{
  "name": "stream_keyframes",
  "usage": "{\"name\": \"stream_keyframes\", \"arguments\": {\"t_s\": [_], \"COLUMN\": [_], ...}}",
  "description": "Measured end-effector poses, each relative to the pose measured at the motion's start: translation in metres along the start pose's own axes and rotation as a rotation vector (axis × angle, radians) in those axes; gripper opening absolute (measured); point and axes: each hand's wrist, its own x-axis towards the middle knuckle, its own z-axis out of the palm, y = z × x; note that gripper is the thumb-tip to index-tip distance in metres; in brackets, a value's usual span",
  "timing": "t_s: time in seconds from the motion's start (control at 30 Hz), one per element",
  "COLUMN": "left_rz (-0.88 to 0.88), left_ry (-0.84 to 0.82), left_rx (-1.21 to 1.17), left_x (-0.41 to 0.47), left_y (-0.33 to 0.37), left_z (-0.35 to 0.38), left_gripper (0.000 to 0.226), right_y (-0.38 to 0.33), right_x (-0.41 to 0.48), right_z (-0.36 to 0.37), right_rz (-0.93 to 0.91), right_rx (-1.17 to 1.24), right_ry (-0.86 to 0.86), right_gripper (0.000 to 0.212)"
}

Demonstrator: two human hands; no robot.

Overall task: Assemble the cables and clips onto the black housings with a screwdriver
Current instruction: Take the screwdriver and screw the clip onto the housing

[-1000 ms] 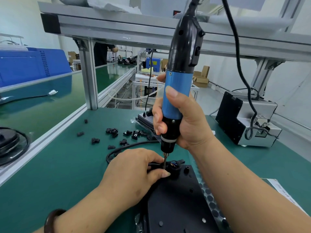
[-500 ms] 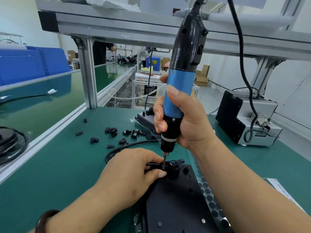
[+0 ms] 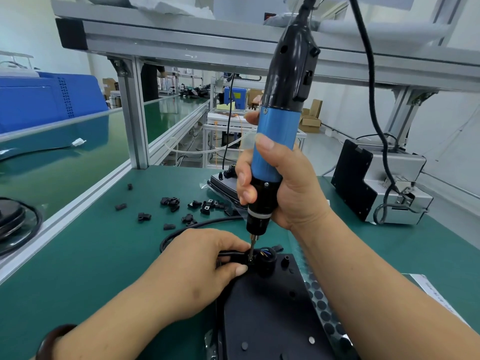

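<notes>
Housing point(image 3: 272, 307), black, lies flat on the near tabletop point(image 3: 91, 255), between the forearms. The left grip point(image 3: 197, 266) pinches the cable point(image 3: 197, 226) at the housing's far left corner, seemingly with a clip under the fingers. The right grip point(image 3: 291, 188) is clenched round the blue screwdriver point(image 3: 280, 120), which stands upright with its bit down at that corner. Loose clips point(image 3: 205, 206) lie scattered farther off.

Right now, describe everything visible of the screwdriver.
The screwdriver is electric: black top, blue middle, black chuck with a silver ring, thin metal bit. It stands nearly upright, top leaning right. The right hand grips its lower half; a black cord leaves its top. The bit tip is down at the housing corner, beside the left hand, which pinches the cable.
</notes>
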Motion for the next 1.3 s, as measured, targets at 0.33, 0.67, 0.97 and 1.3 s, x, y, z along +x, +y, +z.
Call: {"name": "stream_keyframes", "arguments": {"t_s": [0.33, 0.67, 0.97, 1.3], "left_rz": [0.047, 0.099, -0.05, -0.147], "left_ry": [0.021, 0.076, 0.025, -0.117], "left_rx": [0.059, 0.07, -0.146, -0.194], "left_x": [0.001, -0.001, 0.01, 0.022], "left_y": [-0.001, 0.002, -0.002, 0.01], "left_z": [0.003, 0.005, 0.004, -0.006], "left_gripper": [0.027, 0.026, 0.018, 0.009], "right_y": [0.005, -0.006, -0.092, -0.085], "right_x": [0.0, -0.004, -0.039, -0.135], "right_z": [0.004, 0.006, -0.047, -0.121], "right_rz": [0.02, -0.019, 0.122, 0.332], "right_rx": [0.043, -0.055, -0.349, -0.626], "right_ry": [-0.056, 0.001, 0.521, 0.928], "right_gripper": [0.033, 0.05, 0.047, 0.041]}}
